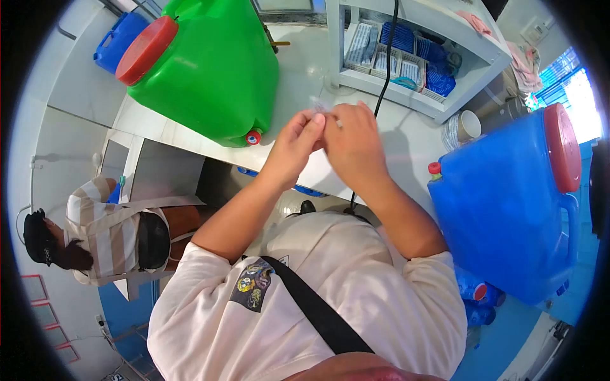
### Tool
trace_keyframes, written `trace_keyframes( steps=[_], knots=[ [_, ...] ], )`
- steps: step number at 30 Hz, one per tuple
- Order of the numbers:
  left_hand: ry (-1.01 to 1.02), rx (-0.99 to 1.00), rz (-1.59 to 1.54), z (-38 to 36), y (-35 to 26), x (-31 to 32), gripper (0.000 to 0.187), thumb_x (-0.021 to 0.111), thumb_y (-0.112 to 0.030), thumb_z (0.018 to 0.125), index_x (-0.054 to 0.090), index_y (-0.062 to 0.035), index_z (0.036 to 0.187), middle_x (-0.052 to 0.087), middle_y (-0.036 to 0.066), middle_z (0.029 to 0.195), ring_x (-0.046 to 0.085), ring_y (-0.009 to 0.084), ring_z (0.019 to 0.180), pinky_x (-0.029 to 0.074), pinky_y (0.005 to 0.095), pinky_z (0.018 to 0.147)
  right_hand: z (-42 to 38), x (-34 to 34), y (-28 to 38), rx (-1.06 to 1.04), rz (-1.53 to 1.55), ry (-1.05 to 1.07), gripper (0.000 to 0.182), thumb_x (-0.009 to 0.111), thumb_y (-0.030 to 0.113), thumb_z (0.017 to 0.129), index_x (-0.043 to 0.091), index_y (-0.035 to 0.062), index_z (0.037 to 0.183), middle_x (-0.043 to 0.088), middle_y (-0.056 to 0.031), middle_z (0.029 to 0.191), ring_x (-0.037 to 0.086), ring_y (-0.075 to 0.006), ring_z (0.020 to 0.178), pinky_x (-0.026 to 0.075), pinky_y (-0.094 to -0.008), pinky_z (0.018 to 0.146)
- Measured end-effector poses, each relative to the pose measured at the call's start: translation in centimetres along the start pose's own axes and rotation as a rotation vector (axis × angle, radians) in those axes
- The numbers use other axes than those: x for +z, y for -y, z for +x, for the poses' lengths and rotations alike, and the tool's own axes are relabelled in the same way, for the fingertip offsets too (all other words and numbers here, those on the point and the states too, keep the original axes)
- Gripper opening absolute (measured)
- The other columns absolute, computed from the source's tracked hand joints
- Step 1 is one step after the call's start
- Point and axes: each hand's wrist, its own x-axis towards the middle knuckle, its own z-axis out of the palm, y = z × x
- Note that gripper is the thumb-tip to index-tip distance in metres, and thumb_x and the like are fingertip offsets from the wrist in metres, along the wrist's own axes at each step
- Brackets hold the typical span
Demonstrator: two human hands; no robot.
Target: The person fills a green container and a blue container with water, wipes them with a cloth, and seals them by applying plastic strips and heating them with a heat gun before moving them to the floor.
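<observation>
My left hand (295, 143) and my right hand (356, 146) meet over the white counter (305, 70), closed and touching each other. A small clear piece of plastic (317, 103) sticks out beyond the fingertips. It looks thin and crinkled, but its exact kind is hard to tell. My left thumb and fingers pinch at it. The right hand's fingers curl round the same spot and are mostly hidden behind its back. Left of my hands stands a green water container (210, 70) with a red lid (147, 51) and a small red-capped tap (253, 137).
A blue water container (502, 197) with a red lid stands at right. Ahead, a white shelf (419, 105) holds baskets of small packets. A black cable (385, 70) runs down past my right hand. A cup (469, 125) sits by the shelf. A person (114, 235) in stripes is at left.
</observation>
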Motion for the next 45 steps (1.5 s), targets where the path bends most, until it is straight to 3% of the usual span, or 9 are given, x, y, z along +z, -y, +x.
trace_keyframes(
  steps=[8, 14, 23, 26, 30, 35, 38, 42, 45],
  knots=[
    [-0.079, -0.174, -0.146, 1.9, -1.2, -2.8, 0.037, 0.05, -0.038, 0.103, 0.059, -0.0053, 0.116, 0.064, 0.007, 0.106, 0.062, 0.0156, 0.095, 0.051, 0.0319, 0.084, -0.1, 0.5, 1.3, 0.042, 0.238, 0.044, 0.032, 0.072, 0.018, 0.081, 0.058, 0.0089, 0.108, 0.06, -0.0077, 0.102, 0.057, -0.0267, 0.102, 0.037, -0.051, 0.106],
    [0.048, -0.068, 0.097, 2.1, 0.1, -3.1, 0.031, 0.053, -0.026, 0.103, 0.06, -0.0035, 0.122, 0.067, 0.007, 0.114, 0.065, 0.0146, 0.098, 0.054, 0.0327, 0.088, 1.0, 1.6, -2.1, 0.704, 1.01, 0.136, 0.022, 0.072, 0.02, 0.091, 0.064, 0.0002, 0.096, 0.069, -0.0072, 0.084, 0.064, -0.0119, 0.077, 0.051, -0.0274, 0.072],
    [-0.088, 0.117, 0.119, 1.9, 0.7, -4.4, 0.026, 0.057, -0.015, 0.1, 0.058, -0.0009, 0.122, 0.066, 0.01, 0.116, 0.064, 0.0136, 0.095, 0.054, 0.0303, 0.085, 0.3, 1.5, -2.3, 0.789, 1.611, 0.214, 0.021, 0.071, 0.018, 0.092, 0.066, -0.0009, 0.098, 0.066, -0.0085, 0.113, 0.06, -0.0124, 0.097, 0.048, -0.0268, 0.088],
    [-0.136, 0.394, 0.3, 1.7, 1.1, -4.4, 0.021, 0.056, -0.011, 0.098, 0.057, -0.001, 0.117, 0.065, 0.009, 0.116, 0.064, 0.0136, 0.097, 0.054, 0.0299, 0.084, 0.2, 3.4, -2.2, 0.77, 1.547, 0.23, 0.02, 0.072, 0.017, 0.092, 0.067, -0.0018, 0.095, 0.06, -0.0117, 0.127, 0.058, -0.0135, 0.105, 0.047, -0.0281, 0.09],
    [-0.252, -0.141, -0.066, 0.0, 0.3, -5.4, 0.02, 0.056, -0.011, 0.097, 0.057, -0.0018, 0.114, 0.066, 0.006, 0.111, 0.063, 0.0127, 0.098, 0.054, 0.0287, 0.081, 0.3, 5.2, -1.3, 0.787, 1.446, 0.319, 0.028, 0.074, 0.023, 0.09, 0.065, 0.0, 0.103, 0.058, -0.0123, 0.126, 0.057, -0.0159, 0.107, 0.048, -0.0294, 0.09],
    [-0.424, -0.037, 0.149, -2.8, 4.0, -11.9, 0.027, 0.061, -0.012, 0.093, 0.058, -0.0016, 0.118, 0.065, 0.006, 0.108, 0.062, 0.0153, 0.105, 0.053, 0.0306, 0.086, 7.8, -0.1, -2.4, 0.135, 0.412, -0.061, 0.048, 0.081, 0.032, 0.08, 0.059, 0.0048, 0.112, 0.058, -0.0123, 0.114, 0.06, -0.0252, 0.099, 0.05, -0.0377, 0.09],
    [-0.442, 0.141, 0.725, -5.2, 5.7, -17.2, 0.034, 0.065, -0.008, 0.089, 0.056, 0.0019, 0.119, 0.063, 0.011, 0.116, 0.059, 0.0196, 0.114, 0.051, 0.033, 0.091, 17.7, -4.2, -11.2, 0.506, 0.179, 0.164, 0.045, 0.074, 0.044, 0.084, 0.067, 0.0089, 0.112, 0.067, -0.0185, 0.116, 0.064, -0.0261, 0.106, 0.046, -0.0412, 0.097],
    [-0.388, -0.004, 0.368, -5.5, 6.3, -18.1, 0.037, 0.062, -0.007, 0.09, 0.056, 0.0032, 0.125, 0.063, 0.009, 0.119, 0.058, 0.0172, 0.116, 0.046, 0.029, 0.097, 26.3, -4.2, -20.2, 0.752, -0.439, -0.17, 0.045, 0.053, 0.045, 0.1, 0.063, 0.0047, 0.117, 0.069, -0.0188, 0.111, 0.069, -0.0293, 0.093, 0.055, -0.0385, 0.077],
    [-0.348, 0.066, 0.296, -4.2, 6.9, -16.7, 0.035, 0.062, -0.007, 0.09, 0.058, 0.0006, 0.123, 0.064, 0.009, 0.117, 0.058, 0.0155, 0.114, 0.045, 0.0278, 0.097, 26.5, -4.1, -20.5, 0.892, 0.677, 0.045, 0.048, 0.05, 0.047, 0.101, 0.064, 0.0039, 0.117, 0.07, -0.0114, 0.111, 0.07, -0.02, 0.085, 0.056, -0.0296, 0.074]
  ],
)
